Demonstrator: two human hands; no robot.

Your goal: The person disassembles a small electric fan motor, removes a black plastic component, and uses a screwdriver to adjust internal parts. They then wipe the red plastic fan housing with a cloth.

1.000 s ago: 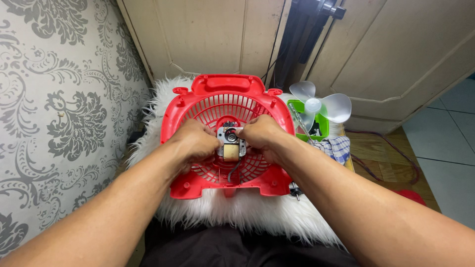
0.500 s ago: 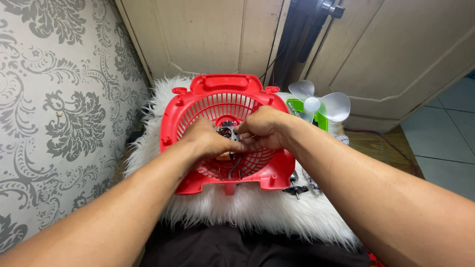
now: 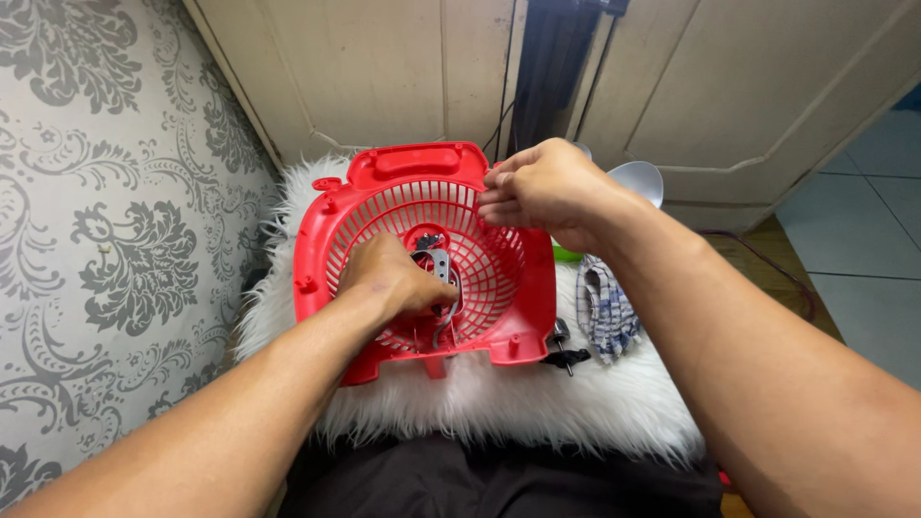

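Right hand [image 3: 542, 192] lifts off the motor [image 3: 436, 264] to pinch the red fan grille [image 3: 499, 307] rim (fingers together); left hand [image 3: 389, 278] stays clamped on the motor

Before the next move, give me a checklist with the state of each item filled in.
1. Left hand on the motor at the grille's centre: ok.
2. Right hand at the upper right rim of the red grille: ok.
3. Grille resting on the white fur: ok.
4. Screwdriver clear of the grille, on the fur: ok.
5. Motor fastened to the grille: cannot tell.
6. Anything pinched in the right hand: cannot tell.
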